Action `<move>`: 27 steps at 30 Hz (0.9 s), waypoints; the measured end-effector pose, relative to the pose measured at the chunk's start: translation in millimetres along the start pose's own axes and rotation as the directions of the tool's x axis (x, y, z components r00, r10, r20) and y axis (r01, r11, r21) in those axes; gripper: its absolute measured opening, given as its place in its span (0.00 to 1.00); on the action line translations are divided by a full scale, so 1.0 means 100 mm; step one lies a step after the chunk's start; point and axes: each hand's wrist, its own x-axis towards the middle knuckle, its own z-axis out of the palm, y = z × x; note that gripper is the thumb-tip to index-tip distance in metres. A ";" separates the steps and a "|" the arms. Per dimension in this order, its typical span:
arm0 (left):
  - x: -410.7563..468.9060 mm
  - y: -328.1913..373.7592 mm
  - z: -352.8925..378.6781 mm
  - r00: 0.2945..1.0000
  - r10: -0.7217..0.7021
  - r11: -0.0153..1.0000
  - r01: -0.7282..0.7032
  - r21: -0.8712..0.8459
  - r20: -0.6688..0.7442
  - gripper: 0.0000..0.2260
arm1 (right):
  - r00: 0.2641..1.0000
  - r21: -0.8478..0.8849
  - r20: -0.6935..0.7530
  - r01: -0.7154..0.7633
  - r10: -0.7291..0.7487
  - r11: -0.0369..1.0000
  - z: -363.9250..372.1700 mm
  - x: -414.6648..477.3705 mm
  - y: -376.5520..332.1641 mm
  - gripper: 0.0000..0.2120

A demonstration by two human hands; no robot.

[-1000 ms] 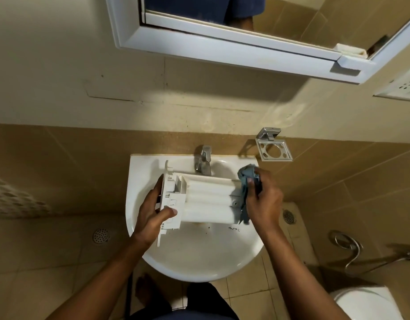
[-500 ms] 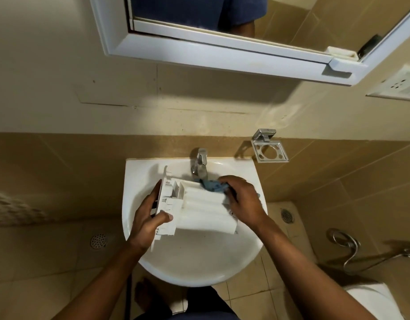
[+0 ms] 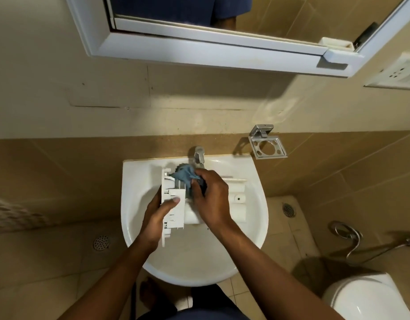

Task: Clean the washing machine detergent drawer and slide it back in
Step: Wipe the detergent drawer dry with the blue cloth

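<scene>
1. Over the white basin (image 3: 194,262), my left hand (image 3: 156,218) grips the front-panel end of the detergent drawer (image 3: 238,210), its thumb curled onto the panel's upper face.
2. My right hand (image 3: 212,199) is clamped round a blue cloth (image 3: 184,175), which it presses into the drawer's far-left corner, just beside the panel.
3. The drawer lies crosswise above the bowl, panel to the left, just near of the chrome tap (image 3: 198,155).
4. A chrome holder (image 3: 267,146) hangs on the wall at right, and a toilet (image 3: 372,296) sits near right.
</scene>
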 end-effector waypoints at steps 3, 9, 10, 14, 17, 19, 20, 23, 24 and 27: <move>0.02 0.07 0.06 0.999 -0.017 0.999 0.018 -0.048 0.033 0.20 | 0.983 -0.026 -0.042 -0.183 0.181 0.983 0.11 -0.19 0.01 0.11; 0.11 0.09 0.01 0.998 -0.044 0.997 0.040 -0.064 -0.050 0.14 | 0.926 -0.017 0.287 -0.252 0.247 0.967 -0.06 -0.53 0.00 0.03; 0.13 0.08 -0.02 0.998 -0.027 0.999 0.025 -0.032 -0.054 0.14 | 0.918 0.000 0.285 -0.286 0.275 0.958 -0.11 -0.52 0.01 0.03; 0.14 0.10 0.00 1.000 -0.013 0.998 0.014 0.069 -0.014 0.18 | 0.967 0.144 0.086 -0.249 0.239 0.958 -0.15 -0.27 -0.12 0.08; 0.12 0.06 0.06 1.000 -0.031 1.000 0.031 -0.006 -0.001 0.24 | 0.991 0.009 0.131 -0.031 0.030 0.999 0.04 -0.22 -0.16 0.15; 0.09 0.04 0.06 0.995 -0.097 0.987 0.094 -0.132 -0.016 0.35 | 0.979 -0.066 0.201 0.056 -0.041 0.996 0.08 -0.30 -0.07 0.17; 0.09 0.04 0.03 0.992 -0.128 0.979 0.122 -0.162 -0.024 0.39 | 0.967 -0.107 0.236 0.125 -0.097 0.986 0.05 -0.36 0.03 0.18; 0.10 0.01 -0.12 0.991 -0.124 0.988 0.118 -0.102 -0.058 0.41 | 0.930 -0.262 0.312 0.278 -0.192 0.924 -0.20 -0.42 0.41 0.18; 0.10 0.03 -0.15 0.990 -0.120 0.990 0.114 -0.086 -0.073 0.42 | 0.944 -0.320 0.288 0.256 -0.164 0.912 -0.30 -0.40 0.53 0.18; 0.10 0.03 -0.20 0.994 -0.092 0.994 0.089 -0.061 -0.061 0.44 | 0.996 -0.468 0.089 0.040 0.002 0.883 -0.53 -0.23 0.80 0.14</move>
